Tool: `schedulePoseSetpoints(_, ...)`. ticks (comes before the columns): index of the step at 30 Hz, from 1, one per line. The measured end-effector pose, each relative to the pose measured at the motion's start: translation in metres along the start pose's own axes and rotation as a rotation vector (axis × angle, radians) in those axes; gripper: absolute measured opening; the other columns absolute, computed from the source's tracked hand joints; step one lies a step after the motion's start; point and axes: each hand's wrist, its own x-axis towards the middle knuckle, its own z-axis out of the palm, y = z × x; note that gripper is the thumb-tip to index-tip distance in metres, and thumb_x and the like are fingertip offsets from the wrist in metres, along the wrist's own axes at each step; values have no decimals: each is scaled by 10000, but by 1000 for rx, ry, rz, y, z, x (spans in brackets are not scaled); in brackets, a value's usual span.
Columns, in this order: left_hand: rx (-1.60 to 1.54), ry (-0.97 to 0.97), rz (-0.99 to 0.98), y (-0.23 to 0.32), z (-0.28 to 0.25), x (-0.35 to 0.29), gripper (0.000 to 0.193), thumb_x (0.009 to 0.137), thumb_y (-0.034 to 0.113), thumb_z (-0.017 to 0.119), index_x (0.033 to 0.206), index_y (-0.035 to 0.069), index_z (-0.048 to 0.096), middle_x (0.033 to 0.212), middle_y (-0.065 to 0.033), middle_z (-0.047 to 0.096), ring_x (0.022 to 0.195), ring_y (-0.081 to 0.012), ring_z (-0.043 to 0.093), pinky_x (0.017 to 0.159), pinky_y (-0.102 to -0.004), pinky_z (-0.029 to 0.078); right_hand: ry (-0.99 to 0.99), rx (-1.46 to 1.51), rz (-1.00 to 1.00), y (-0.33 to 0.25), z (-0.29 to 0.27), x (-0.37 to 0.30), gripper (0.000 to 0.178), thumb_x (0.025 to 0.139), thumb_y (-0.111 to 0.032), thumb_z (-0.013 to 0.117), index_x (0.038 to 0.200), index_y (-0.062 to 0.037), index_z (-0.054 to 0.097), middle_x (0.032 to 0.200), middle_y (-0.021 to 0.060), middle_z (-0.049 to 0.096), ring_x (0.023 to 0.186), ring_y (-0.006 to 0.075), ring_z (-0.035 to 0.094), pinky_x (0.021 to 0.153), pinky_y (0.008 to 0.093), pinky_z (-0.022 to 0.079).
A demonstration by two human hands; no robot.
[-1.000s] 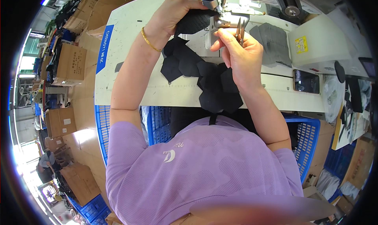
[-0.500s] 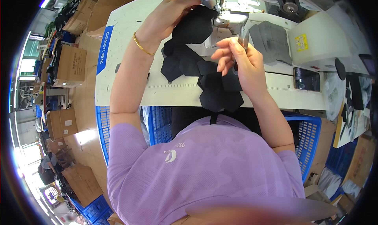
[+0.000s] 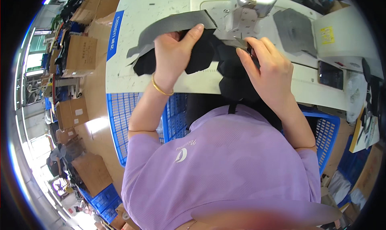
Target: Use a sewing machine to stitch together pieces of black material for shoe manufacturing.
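Observation:
My left hand [image 3: 175, 53] is closed on a black fabric piece [image 3: 201, 47], thumb on top. A curved grey strip of the cloth [image 3: 173, 25] fans out above and left of the fingers. My right hand [image 3: 269, 67] pinches a small pointed metal tool [image 3: 241, 42], perhaps thread snips; most of it is hidden by the fingers. Its tip is at the edge of the cloth between both hands. More black pieces [image 3: 235, 85], joined in a chain, hang over the table's front edge toward my lap.
The sewing machine's metal arm end [image 3: 246, 17] stands just beyond my hands on the white table [image 3: 132, 79]. To the right are a stack of grey cut pieces [image 3: 295, 31], a phone [image 3: 330, 74] and a pale machine housing [image 3: 341, 33]. Blue crates [image 3: 118, 125] flank my legs.
My left hand has drawn the cloth away from the machine toward me, and its grey side now shows. My right hand has brought the metal tool down to the cloth.

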Motion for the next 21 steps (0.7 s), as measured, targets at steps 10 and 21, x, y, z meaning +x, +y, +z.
schedulePoseSetpoints(10, 66, 58, -26, -14, -15, -36, 231, 860, 28, 707, 1064, -30, 616, 1010, -68, 659, 926, -132, 613, 844, -264, 490, -9, -197, -160, -24, 47, 13, 236, 834, -270, 701, 788, -83, 564, 717, 23, 515, 612, 182, 603, 492, 323, 464)
schedulePoseSetpoints(21, 636, 137, -474, -29, -170, -8, 341, 815, 220, 745, 1016, -52, 702, 950, -117, 720, 829, -167, 669, 751, -267, 510, -93, -113, -77, -1, 33, -5, 232, 824, -257, 735, 894, -57, 642, 737, 27, 557, 568, 196, 579, 501, 305, 449)
